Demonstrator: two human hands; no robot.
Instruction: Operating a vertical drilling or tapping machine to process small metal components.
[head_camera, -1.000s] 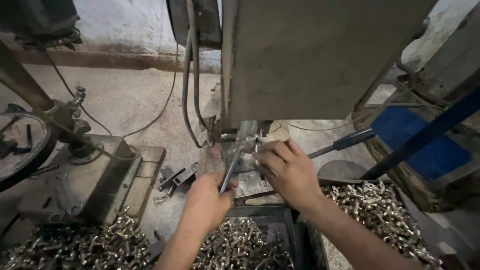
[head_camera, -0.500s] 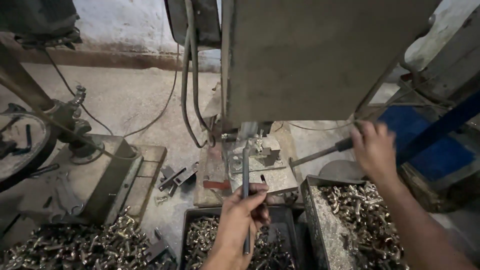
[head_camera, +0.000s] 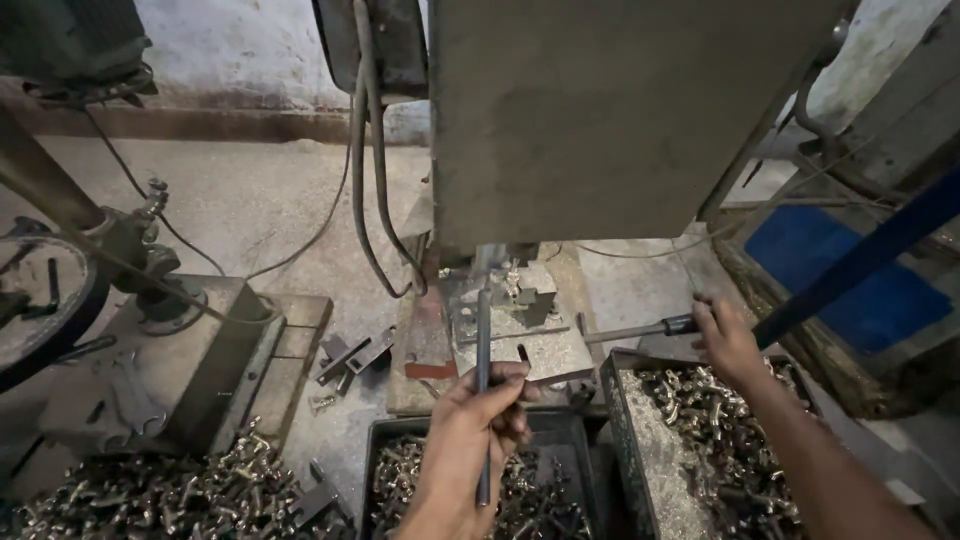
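Workbench scene: right hand lower on lever

In my left hand I hold a thin grey metal rod, near upright, its top end just below the machine's work plate. My right hand grips the black end of a slim metal lever handle, lying almost level at that plate's right edge.

machine table centre, under machine housing | two trays of metal parts before it: tray left, tray right | parts heap far left | wheel left edge
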